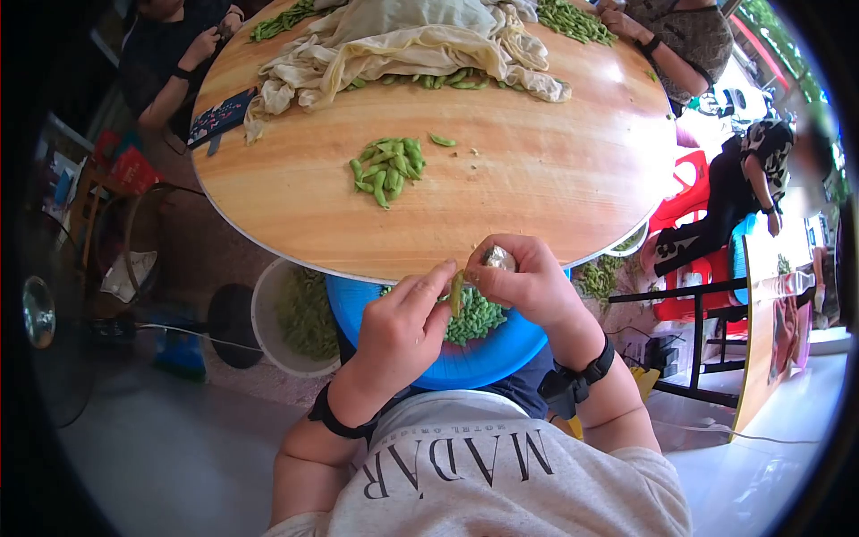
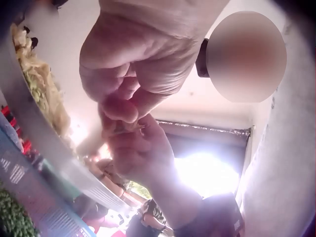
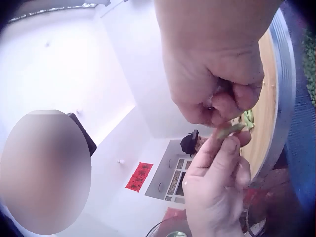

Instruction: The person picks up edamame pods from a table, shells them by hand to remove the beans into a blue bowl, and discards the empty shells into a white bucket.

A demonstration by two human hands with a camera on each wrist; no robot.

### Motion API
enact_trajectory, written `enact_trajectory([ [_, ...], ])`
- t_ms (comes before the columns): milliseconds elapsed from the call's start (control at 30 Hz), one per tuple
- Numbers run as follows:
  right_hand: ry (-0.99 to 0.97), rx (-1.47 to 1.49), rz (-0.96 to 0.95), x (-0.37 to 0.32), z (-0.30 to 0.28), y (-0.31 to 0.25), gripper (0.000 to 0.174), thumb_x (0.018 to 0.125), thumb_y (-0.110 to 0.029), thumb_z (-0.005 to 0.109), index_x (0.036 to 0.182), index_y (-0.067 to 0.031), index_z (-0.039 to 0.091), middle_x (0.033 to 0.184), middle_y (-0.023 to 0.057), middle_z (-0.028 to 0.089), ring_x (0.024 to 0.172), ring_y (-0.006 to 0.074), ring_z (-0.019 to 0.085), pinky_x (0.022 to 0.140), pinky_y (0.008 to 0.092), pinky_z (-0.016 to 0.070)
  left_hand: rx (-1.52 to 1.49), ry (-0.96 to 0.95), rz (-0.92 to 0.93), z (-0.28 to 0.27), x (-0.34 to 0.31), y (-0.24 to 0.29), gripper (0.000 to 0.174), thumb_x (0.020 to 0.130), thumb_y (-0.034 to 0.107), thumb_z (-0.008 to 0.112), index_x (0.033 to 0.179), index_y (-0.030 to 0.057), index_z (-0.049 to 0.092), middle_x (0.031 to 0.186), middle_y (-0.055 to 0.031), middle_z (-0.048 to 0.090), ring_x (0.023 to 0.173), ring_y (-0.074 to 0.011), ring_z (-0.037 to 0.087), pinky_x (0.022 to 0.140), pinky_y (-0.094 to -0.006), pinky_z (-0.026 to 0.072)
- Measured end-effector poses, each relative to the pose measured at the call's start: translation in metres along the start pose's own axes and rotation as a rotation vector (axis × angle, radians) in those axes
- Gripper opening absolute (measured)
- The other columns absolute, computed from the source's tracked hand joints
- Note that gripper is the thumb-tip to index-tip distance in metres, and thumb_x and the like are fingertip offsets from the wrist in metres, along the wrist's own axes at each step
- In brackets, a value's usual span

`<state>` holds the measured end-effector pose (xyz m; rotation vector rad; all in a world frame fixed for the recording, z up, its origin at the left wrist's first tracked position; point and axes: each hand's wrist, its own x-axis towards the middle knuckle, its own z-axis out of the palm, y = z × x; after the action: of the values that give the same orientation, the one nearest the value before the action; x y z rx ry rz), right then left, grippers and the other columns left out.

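Note:
Over a blue basin, my left hand pinches a green soybean pod between thumb and fingers. My right hand is curled at the pod's upper end, its thumb and finger gripping there. A shiny silver, foil-like piece shows at the right hand's curled fingers; its kind is unclear. In the right wrist view the pod lies under the left thumb, right against the right hand's fingers. Shelled green beans lie in the basin below the hands.
A pile of pods lies on the round wooden table. Cream cloth covers more pods behind it. A white bucket of pods stands left of the basin. Other people sit across the table; one person is at the right near red chairs.

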<state>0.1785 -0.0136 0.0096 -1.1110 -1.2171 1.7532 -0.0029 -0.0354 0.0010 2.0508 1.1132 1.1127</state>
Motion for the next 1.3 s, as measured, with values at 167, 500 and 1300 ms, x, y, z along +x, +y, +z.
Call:
enact_trajectory([
  [167,0.109,0.021,-0.109,-0.007,0.018,0.021,0.015,0.084,-0.014,0.061,0.084,-0.0001,0.055,0.069,-0.0020,0.055,0.064,0.0046,0.050,0.055,0.0215,0.0420,-0.036,0.010,-0.149,0.018,-0.007,0.004,0.022,0.077,-0.006,0.060,0.099,-0.0023,0.059,0.075,-0.0091,0.063,0.065,-0.0128,0.061,0.056,-0.0238,0.0479],
  [500,0.072,-0.821,0.130,-0.040,-0.049,0.085,0.020,0.072,-0.019,0.065,0.079,-0.0014,0.061,0.069,0.0126,0.061,0.064,0.0234,0.060,0.057,0.0354,0.0466,-0.403,0.007,-0.745,-0.005,-0.062,-0.047,0.016,0.084,0.003,0.056,0.098,-0.0036,0.060,0.078,-0.0087,0.064,0.057,-0.0077,0.056,0.052,-0.0200,0.0460],
  [1300,-0.007,-0.356,0.341,-0.021,-0.035,0.137,0.017,0.077,-0.013,0.061,0.090,-0.0021,0.062,0.061,0.0009,0.053,0.052,0.0093,0.046,0.045,0.0247,0.0352,0.139,-0.759,-0.676,0.060,-0.103,-0.089,0.017,0.080,0.016,0.061,0.090,0.0020,0.062,0.074,-0.0116,0.065,0.066,-0.0219,0.062,0.064,-0.0324,0.0488],
])
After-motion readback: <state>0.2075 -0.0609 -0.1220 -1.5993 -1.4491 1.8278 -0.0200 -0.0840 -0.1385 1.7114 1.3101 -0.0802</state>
